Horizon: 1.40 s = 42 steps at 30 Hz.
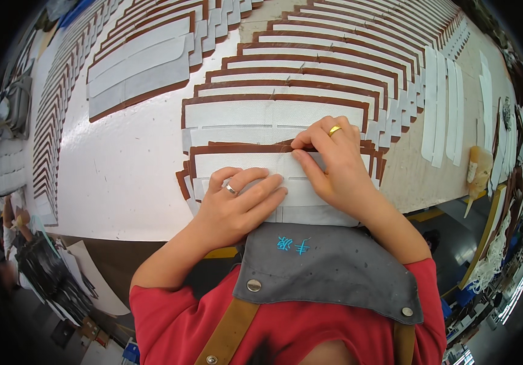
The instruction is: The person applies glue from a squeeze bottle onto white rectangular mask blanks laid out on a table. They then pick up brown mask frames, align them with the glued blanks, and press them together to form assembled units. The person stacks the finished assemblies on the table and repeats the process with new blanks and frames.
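Observation:
In front of me lies a small stack of white panels with dark brown edges (231, 159), at the table's near edge. My left hand (240, 201) rests on the top panel with its fingers stretched out, a silver ring on one finger. At the panel's upper brown edge, my right hand (333, 159) has thumb and forefinger pinched together, a gold ring on one finger. A thin loose thread (283, 148) shows just left of those fingertips. The pinched spot itself is mostly hidden by the fingers.
Beyond the stack, a long row of overlapping brown-edged panels (273, 112) runs away from me. More overlapping panels (143, 64) lie to the left on the white table (109, 164). White strips (443, 109) and a yellowish glue bottle (478, 167) are at the right.

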Each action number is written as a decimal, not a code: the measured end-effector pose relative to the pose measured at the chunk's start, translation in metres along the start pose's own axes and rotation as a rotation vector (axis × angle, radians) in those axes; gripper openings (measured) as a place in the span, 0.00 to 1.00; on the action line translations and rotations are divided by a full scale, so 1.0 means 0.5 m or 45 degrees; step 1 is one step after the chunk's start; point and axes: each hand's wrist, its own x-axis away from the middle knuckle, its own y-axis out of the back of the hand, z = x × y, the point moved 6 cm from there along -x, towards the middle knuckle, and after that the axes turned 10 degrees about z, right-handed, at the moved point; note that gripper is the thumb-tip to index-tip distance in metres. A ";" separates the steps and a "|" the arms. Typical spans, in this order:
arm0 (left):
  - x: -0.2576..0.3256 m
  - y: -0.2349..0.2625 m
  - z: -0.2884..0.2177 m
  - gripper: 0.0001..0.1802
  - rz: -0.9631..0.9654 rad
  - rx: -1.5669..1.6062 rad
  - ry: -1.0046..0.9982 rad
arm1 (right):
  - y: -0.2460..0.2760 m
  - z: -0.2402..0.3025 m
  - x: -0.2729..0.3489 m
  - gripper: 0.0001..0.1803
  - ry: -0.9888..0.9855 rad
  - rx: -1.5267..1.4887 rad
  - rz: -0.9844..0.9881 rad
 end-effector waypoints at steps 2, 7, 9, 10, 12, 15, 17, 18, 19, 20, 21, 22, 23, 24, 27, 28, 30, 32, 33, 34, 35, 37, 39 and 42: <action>0.000 0.000 0.000 0.14 -0.001 -0.005 0.000 | -0.003 0.001 0.000 0.06 0.014 0.054 -0.005; 0.001 0.002 -0.001 0.15 0.004 -0.020 -0.009 | -0.002 0.013 0.008 0.06 0.079 0.154 -0.083; 0.003 0.002 0.000 0.16 -0.025 -0.014 0.008 | -0.005 0.014 0.012 0.06 0.123 0.173 -0.100; 0.006 0.001 0.001 0.16 -0.051 -0.008 0.026 | -0.004 0.014 0.011 0.06 0.124 0.164 -0.106; 0.009 0.000 0.004 0.16 -0.093 -0.004 0.071 | -0.004 0.015 0.011 0.07 0.126 0.146 -0.120; 0.008 0.000 0.006 0.16 -0.123 -0.009 0.118 | -0.001 0.011 0.013 0.08 0.117 0.128 -0.154; 0.006 0.000 0.006 0.16 -0.119 -0.006 0.106 | -0.004 0.021 0.024 0.09 0.194 0.128 -0.102; 0.003 -0.001 0.006 0.16 -0.115 -0.006 0.106 | -0.004 0.026 0.033 0.10 0.227 0.130 -0.076; 0.000 0.000 0.006 0.16 -0.111 -0.005 0.104 | -0.006 0.028 0.040 0.11 0.234 0.134 -0.046; -0.003 0.000 0.005 0.16 -0.106 -0.003 0.101 | -0.010 0.028 0.048 0.12 0.239 0.139 -0.018; -0.005 -0.003 0.007 0.16 -0.085 0.035 0.107 | -0.011 0.027 0.057 0.13 0.244 0.148 0.016; -0.005 -0.005 0.011 0.16 -0.064 0.073 0.112 | -0.006 0.022 0.066 0.13 0.213 0.184 0.013; -0.006 -0.006 0.014 0.16 -0.042 0.112 0.116 | 0.001 0.015 0.076 0.14 0.182 0.220 0.011; -0.008 -0.005 0.017 0.16 -0.006 0.174 0.137 | 0.010 0.007 0.086 0.14 0.154 0.261 0.009; -0.006 0.008 0.025 0.16 0.078 0.402 0.200 | 0.059 -0.036 0.130 0.14 0.008 0.382 -0.047; -0.006 0.014 0.032 0.16 0.094 0.509 0.212 | 0.068 -0.044 0.136 0.14 -0.053 0.418 -0.058; 0.002 0.015 0.034 0.15 0.081 0.624 0.215 | 0.079 -0.039 0.117 0.13 -0.060 0.341 -0.095; 0.016 0.010 0.025 0.15 0.028 0.637 0.197 | 0.077 -0.016 0.077 0.12 -0.019 0.243 -0.109; 0.015 0.015 0.015 0.14 0.041 0.586 0.148 | 0.064 0.010 0.044 0.11 0.011 0.201 -0.098; 0.021 0.018 0.011 0.14 0.015 0.586 0.141 | 0.052 0.029 0.020 0.10 0.047 0.153 -0.090; 0.029 0.019 0.009 0.15 -0.012 0.587 0.135 | 0.032 0.028 0.006 0.08 0.047 0.134 -0.043; 0.052 0.031 0.016 0.16 -0.083 0.544 0.173 | 0.015 0.017 -0.007 0.07 0.056 0.095 0.001; 0.083 0.045 0.046 0.18 -0.253 0.494 0.454 | 0.010 0.014 -0.012 0.05 0.059 0.067 -0.003; 0.122 0.047 0.097 0.23 -0.418 0.470 0.713 | 0.007 0.021 -0.010 0.05 0.112 0.137 -0.014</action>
